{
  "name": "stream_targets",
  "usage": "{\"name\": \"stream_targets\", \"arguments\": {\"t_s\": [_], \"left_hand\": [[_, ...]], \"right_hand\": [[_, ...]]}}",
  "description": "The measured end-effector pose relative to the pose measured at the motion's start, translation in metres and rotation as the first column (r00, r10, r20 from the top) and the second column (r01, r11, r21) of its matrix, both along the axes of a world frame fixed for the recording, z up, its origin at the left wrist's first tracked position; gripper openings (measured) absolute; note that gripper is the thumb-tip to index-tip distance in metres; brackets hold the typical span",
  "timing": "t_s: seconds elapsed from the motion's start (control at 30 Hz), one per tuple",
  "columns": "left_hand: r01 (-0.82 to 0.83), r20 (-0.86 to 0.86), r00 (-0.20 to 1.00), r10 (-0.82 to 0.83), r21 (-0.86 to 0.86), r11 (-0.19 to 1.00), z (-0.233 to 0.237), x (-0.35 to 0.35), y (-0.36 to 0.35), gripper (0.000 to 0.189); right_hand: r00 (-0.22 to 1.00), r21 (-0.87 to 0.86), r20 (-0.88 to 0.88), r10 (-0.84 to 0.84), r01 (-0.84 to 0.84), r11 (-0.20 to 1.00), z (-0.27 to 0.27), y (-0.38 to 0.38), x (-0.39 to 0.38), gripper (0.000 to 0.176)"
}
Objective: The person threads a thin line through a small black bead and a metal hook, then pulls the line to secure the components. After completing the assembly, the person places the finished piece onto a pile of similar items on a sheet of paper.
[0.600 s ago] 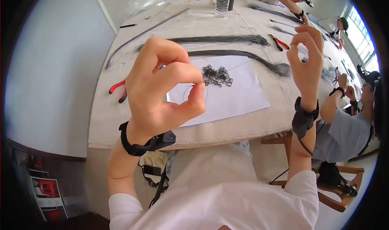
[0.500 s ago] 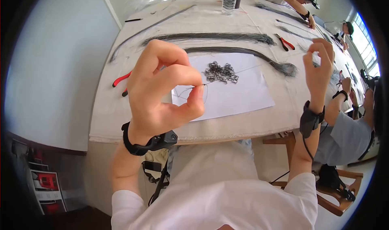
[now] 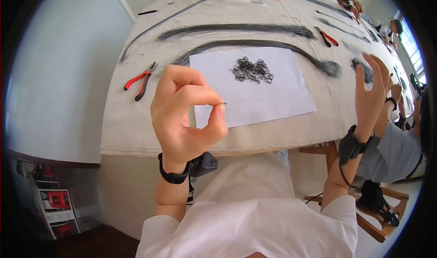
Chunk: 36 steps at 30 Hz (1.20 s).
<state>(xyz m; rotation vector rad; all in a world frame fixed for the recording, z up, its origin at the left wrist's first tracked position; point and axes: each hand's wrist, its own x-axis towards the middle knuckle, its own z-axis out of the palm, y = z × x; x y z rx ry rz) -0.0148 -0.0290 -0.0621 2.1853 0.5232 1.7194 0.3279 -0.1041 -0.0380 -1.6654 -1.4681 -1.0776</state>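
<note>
Wire, hair-thin, sits pinched in left hand; right hand spreads loosely, empty; curled dark rings heap nearby.

No text legible — printed panel too small.

Thin strand: dark grey. Piled small loops: blackish. Long strand bundle: dark grey, finely streaked. Paper sheet: plain white. Tablecloth: plain cream. Left-hand pliers: red-and-black handles. T-shirt: plain white. Wrist straps: black. Wooden stool: orange-brown.
</note>
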Motion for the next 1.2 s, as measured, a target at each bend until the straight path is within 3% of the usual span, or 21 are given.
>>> {"name": "stream_targets", "arguments": {"t_s": [0.1, 0.17, 0.27, 0.33, 0.47, 0.57, 0.67, 1.0, 1.2], "left_hand": [[0.024, 0.023, 0.999, -0.024, -0.007, 1.000, 0.000, 0.015, -0.007, 0.020], [0.008, 0.007, 1.000, -0.007, -0.016, 1.000, 0.000, 0.023, -0.011, 0.022], [-0.011, -0.031, 0.999, 0.011, 0.020, 1.000, -0.002, 0.030, -0.011, 0.025], [0.006, -0.035, 0.999, -0.006, 0.012, 1.000, -0.002, 0.032, -0.011, 0.025], [0.025, -0.041, 0.999, -0.025, 0.010, 1.000, -0.007, 0.038, -0.009, 0.026], [0.007, 0.009, 1.000, -0.007, 0.020, 1.000, -0.012, 0.043, -0.008, 0.025], [0.018, 0.091, 0.996, -0.015, -0.024, 1.000, -0.015, 0.040, -0.008, 0.023], [0.071, 0.142, 0.988, -0.066, -0.030, 0.997, -0.020, 0.038, -0.010, 0.021], [0.127, 0.117, 0.986, -0.121, -0.047, 0.991, -0.019, 0.037, -0.012, 0.023]], "right_hand": [[0.906, -0.124, -0.194, 0.376, -0.403, 0.907, 0.007, -0.017, -0.085, 0.026], [0.720, -0.175, -0.314, 0.619, -0.685, 0.707, 0.010, -0.016, -0.118, 0.027], [0.617, -0.122, -0.405, 0.674, -0.768, 0.629, -0.008, 0.001, -0.136, 0.029], [0.470, -0.024, -0.513, 0.719, -0.844, 0.535, -0.020, 0.011, -0.139, 0.026], [0.451, 0.018, -0.572, 0.686, -0.829, 0.560, -0.025, 0.013, -0.145, 0.021], [0.527, -0.005, -0.503, 0.685, -0.794, 0.607, -0.024, 0.013, -0.137, 0.021], [0.603, 0.086, -0.498, 0.624, -0.681, 0.727, -0.029, 0.015, -0.129, 0.021], [0.692, 0.111, -0.466, 0.551, -0.572, 0.812, -0.033, 0.012, -0.113, 0.017], [0.678, 0.154, -0.493, 0.544, -0.548, 0.822, -0.033, 0.013, -0.109, 0.016]]}}
